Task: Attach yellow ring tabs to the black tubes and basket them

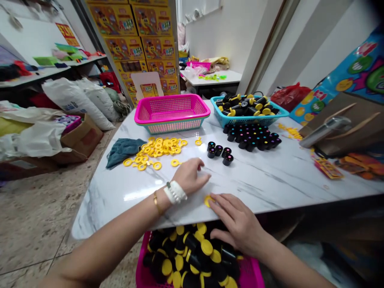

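Note:
My left hand (190,176) is over the middle of the marble-patterned table (120,204), fingers apart, with nothing seen in it. Near the front edge, my right hand (235,218) touches a round yellow piece (208,201) with its fingertips, thumb spread away. Yellow ring pieces (162,147) lie heaped beyond my left hand, one (175,163) just beside it. Several short black cylinders (219,150) with coloured dots stand past my hands, and a larger group of them (255,137) stands farther right. Below the table edge, a pink basket (253,272) holds black cylinders with yellow ends.
A pink basket (172,108) nested in a teal one and a blue basket (252,120) of black and yellow pieces stand at the back. A dark cloth (123,152) lies left. A paper bag (345,120) and colourful packets (327,164) are at the right.

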The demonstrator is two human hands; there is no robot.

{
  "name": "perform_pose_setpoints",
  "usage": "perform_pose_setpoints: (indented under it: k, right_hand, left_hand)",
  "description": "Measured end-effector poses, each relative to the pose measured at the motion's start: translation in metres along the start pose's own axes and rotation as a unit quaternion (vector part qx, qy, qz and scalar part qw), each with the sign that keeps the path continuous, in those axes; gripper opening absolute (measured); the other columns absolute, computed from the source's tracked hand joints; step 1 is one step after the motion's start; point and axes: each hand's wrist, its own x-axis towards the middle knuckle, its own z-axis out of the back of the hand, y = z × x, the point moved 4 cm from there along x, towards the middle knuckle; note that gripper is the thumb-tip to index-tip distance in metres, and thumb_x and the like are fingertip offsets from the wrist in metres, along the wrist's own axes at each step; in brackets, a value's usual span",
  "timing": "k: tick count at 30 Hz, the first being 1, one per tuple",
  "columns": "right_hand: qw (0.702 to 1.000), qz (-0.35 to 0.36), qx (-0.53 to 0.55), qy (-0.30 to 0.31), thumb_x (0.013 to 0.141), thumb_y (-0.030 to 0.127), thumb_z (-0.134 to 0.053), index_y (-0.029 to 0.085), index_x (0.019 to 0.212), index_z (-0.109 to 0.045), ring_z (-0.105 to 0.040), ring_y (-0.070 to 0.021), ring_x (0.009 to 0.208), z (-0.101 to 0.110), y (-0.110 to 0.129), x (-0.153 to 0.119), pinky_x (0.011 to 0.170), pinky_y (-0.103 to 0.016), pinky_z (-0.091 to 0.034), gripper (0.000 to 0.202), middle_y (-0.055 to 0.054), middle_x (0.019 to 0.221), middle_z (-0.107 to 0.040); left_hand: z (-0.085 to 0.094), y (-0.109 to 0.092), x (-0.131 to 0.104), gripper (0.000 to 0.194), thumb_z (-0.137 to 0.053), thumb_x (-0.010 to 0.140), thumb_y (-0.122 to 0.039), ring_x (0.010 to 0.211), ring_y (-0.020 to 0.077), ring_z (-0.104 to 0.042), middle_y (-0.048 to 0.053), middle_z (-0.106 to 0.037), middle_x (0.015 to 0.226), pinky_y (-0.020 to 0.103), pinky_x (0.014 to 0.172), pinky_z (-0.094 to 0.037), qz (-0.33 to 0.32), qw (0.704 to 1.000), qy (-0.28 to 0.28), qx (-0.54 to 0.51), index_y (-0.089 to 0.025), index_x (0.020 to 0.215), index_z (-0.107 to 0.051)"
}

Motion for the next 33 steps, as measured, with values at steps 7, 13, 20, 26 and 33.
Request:
perform_pose_setpoints:
  k: [7, 13, 20, 26, 33]
  right_hand:
    - [0.963, -0.118, 0.226, -0.09, 0.087, 0.012, -0.059, 0.019, 0.094, -0.065, -0.062, -0.0202, 0.082, 0.016, 0.003, 0.002, 0.071, -0.034, -0.055, 0.012, -0.009, 0.091, -0.065]
    - [0.824, -0.357, 0.434, -0.077, 0.091, 0.031, -0.057, 0.019, 0.098, -0.07, -0.058, -0.0102, 0.055, 0.02, -0.052, 0.013, 0.052, -0.025, -0.052, 0.018, -0.002, 0.081, -0.057]
    - [0.741, -0.426, 0.519, -0.006, 0.077, 0.042, -0.073, 0.015, 0.099, -0.07, -0.054, -0.0099, 0.043, -0.001, -0.076, 0.047, 0.041, -0.022, -0.045, 0.035, 0.001, 0.058, -0.06]
    - [0.758, -0.448, 0.473, -0.012, 0.07, 0.044, -0.078, 0.014, 0.086, -0.066, -0.053, -0.0099, 0.04, -0.006, -0.077, 0.061, 0.038, -0.021, -0.044, 0.036, 0.001, 0.054, -0.061]
    - [0.716, -0.458, 0.524, 0.053, 0.076, 0.046, -0.074, 0.018, 0.086, -0.055, -0.064, -0.016, 0.045, -0.015, -0.079, 0.057, 0.044, -0.025, -0.052, 0.035, -0.001, 0.055, -0.066]
  left_hand:
    - [-0.03, 0.011, 0.071, 0.042, -0.07, 0.074, -0.05, 0.085, 0.0198, -0.059, 0.006, -0.06, 0.095, 0.031, 0.073, -0.047, 0.099, 0.993, -0.066, 0.013, -0.019, 0.1, -0.06]
    - [-0.021, 0.003, 0.022, 0.023, -0.066, 0.073, -0.028, 0.077, 0.0168, -0.059, 0.005, -0.062, 0.091, 0.028, 0.072, -0.047, 0.043, 0.999, -0.027, -0.014, -0.017, 0.093, -0.065]
    - [-0.018, -0.005, -0.025, 0.027, -0.064, 0.079, -0.033, 0.071, 0.0135, -0.057, 0.004, -0.066, 0.089, 0.025, 0.067, -0.045, -0.004, 0.996, 0.013, -0.083, -0.017, 0.101, -0.066]
    - [-0.019, -0.002, -0.022, 0.019, -0.063, 0.078, -0.03, 0.068, 0.0135, -0.059, 0.001, -0.066, 0.077, 0.023, 0.062, -0.042, 0.009, 0.993, 0.041, -0.107, -0.019, 0.093, -0.069]
    - [-0.017, 0.0, -0.019, 0.025, -0.067, 0.076, -0.033, 0.056, 0.0122, -0.061, -0.001, -0.067, 0.063, 0.023, 0.059, -0.046, 0.082, 0.963, 0.091, -0.242, -0.017, 0.094, -0.068]
